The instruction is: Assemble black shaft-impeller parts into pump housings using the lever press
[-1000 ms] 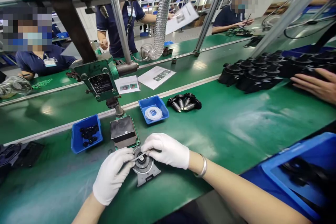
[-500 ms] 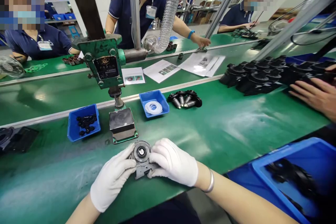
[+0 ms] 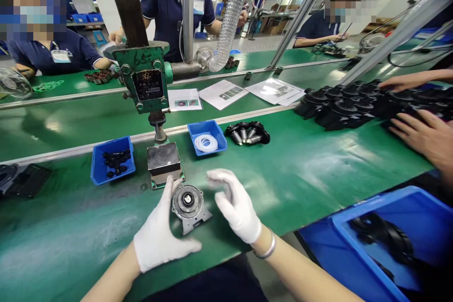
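A round grey motor housing [image 3: 191, 221] with a dark ring and a pale centre lies on the green bench in front of me. My left hand [image 3: 161, 236], in a white glove, is spread at the housing's left side, thumb and fingers apart; whether the fingers touch its edge I cannot tell. To the right of the part, my gloved right hand [image 3: 237, 207] hovers with curved, parted fingers and nothing in them. Just beyond the housing stands the hand press [image 3: 143, 80], its ram above a dark metal block [image 3: 163, 158].
Blue bins hold black small parts [image 3: 116, 163] and white rings [image 3: 205, 143]. Black parts with metal shafts [image 3: 248, 133] lie right of them. Black housings [image 3: 343, 104] are stacked at the right, near a co-worker's hands [image 3: 424, 137]. A large blue crate [image 3: 339, 226] stands lower right.
Both hands have let go of the motor housing and opened. The right hand has moved away to the right. The housing now rests on the bench. A co-worker opposite has drawn back an arm.
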Motion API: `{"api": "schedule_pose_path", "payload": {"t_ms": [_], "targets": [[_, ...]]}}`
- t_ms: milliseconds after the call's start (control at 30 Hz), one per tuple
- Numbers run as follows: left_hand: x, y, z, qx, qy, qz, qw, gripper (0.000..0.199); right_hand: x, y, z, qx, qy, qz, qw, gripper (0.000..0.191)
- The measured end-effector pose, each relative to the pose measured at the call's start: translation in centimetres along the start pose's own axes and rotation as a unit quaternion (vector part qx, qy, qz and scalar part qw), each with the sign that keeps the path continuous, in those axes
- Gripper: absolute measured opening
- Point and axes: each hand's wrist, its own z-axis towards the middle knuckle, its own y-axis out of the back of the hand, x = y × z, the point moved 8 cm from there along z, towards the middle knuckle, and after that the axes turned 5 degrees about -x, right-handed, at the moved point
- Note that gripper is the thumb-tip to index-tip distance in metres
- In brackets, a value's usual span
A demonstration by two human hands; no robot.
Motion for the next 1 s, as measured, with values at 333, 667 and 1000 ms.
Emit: {"api": "schedule_pose_path", "payload": {"t_ms": [333,667,1000], "targets": [[0.4,-1.6,1.4,-0.076,-0.019,-0.074,0.994,0.102,-2.2,1.9,0.1,-0.132,-0.117,0.110,0.978,0.044],[0.3,-1.8,1.4,-0.081,-0.033,-0.061,0.994,0.100,-1.4,0.4,0.4,-0.078,-0.098,0.100,0.987,0.041],[0.8,-1.9,1.3,-0.084,-0.035,-0.051,0.995,0.095,-0.1,-0.7,0.5,-0.013,-0.055,0.073,0.996,0.030]]}}
